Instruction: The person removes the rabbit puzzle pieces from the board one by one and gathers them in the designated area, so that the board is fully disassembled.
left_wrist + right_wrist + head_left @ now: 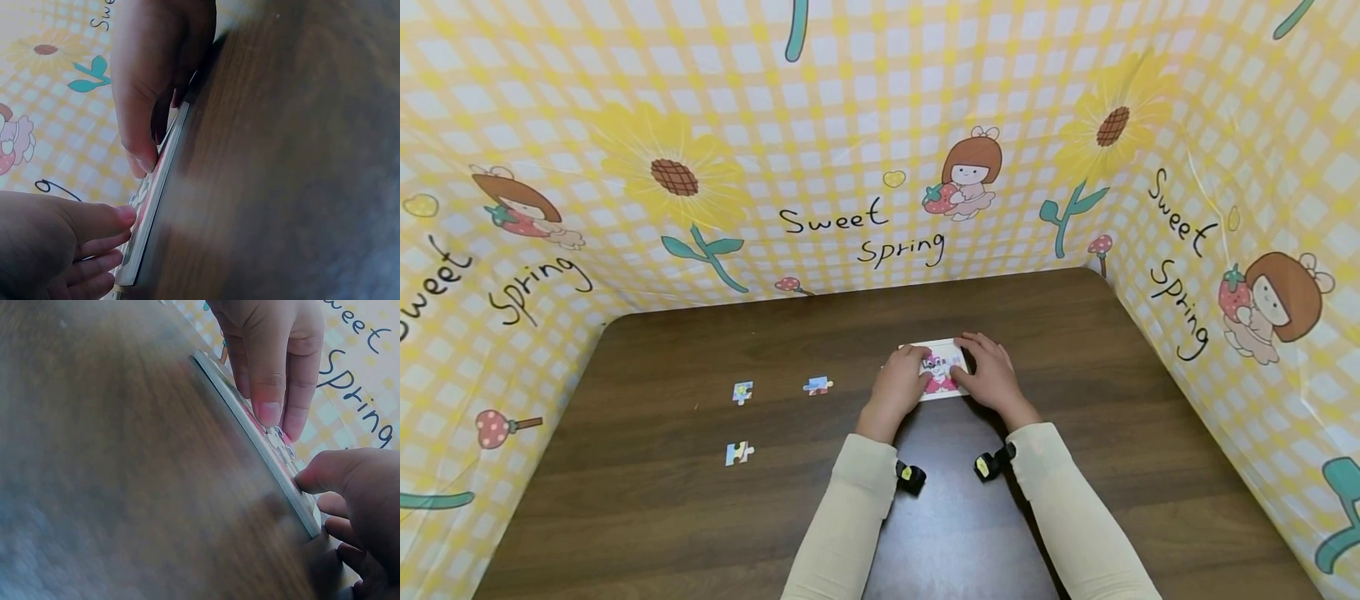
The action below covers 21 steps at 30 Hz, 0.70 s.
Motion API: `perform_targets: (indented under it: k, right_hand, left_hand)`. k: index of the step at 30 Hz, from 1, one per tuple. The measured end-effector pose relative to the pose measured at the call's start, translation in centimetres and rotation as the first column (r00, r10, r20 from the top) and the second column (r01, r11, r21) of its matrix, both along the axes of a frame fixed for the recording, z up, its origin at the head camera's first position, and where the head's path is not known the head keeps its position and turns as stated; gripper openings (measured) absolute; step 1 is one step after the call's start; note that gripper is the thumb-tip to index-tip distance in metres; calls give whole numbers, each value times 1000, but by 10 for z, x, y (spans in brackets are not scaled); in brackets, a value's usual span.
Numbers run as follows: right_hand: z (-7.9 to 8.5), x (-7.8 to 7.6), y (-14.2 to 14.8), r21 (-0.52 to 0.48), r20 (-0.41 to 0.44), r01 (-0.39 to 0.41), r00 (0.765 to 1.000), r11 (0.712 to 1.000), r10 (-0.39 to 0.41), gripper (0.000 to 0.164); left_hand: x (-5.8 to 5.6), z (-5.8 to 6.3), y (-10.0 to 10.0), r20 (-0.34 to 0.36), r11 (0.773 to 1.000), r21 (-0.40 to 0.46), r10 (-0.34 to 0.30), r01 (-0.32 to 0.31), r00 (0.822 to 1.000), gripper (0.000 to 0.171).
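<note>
A small white-framed jigsaw puzzle (pixel 938 396) with a pink character picture lies on the table, both hands at it. My left hand (pixel 897 385) holds its left side, thumb (pixel 125 215) over the picture and fingers bent by the edge. At the right side my right hand (pixel 992 375) grips the frame, with its thumb (pixel 306 480) on the picture and the fingers along the outer edge. Parts of the picture are hidden under the hands. Loose to the left are three jigsaw pieces: one puzzle piece (pixel 742 392), another piece (pixel 817 385) and a nearer piece (pixel 738 453).
The dark wood table (pixel 647 517) has a yellow checked cloth wall (pixel 842 167) round its back and sides. A black camera (pixel 912 478) is strapped at the left wrist, and a second black camera (pixel 988 463) at the right wrist.
</note>
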State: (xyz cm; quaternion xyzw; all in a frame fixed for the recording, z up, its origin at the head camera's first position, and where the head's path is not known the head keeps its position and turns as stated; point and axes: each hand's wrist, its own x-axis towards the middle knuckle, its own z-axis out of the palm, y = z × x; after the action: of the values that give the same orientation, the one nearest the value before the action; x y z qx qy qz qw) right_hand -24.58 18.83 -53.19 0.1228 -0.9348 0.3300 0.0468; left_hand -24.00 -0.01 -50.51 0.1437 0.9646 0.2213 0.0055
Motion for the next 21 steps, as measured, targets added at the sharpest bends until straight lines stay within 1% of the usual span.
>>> perform_targets:
  k: [7,13,17,21]
  right_hand:
    - [1,0,0,-4,3,0,1000,1000,0,53]
    - [1,1,0,-6,4,1,1000,1000,0,52]
    - [1,1,-1,2,7,-3,1000,1000,3,53]
    - [2,1,0,4,4,-5,1000,1000,5,53]
  left_hand:
    - [-1,0,-2,6,1000,12,-2,1,1000,37]
    - [1,4,-3,10,998,65,-1,0,1000,41]
    - [4,9,-3,-4,995,95,-13,14,1000,42]
    - [8,20,-4,-23,992,112,-50,52,999,42]
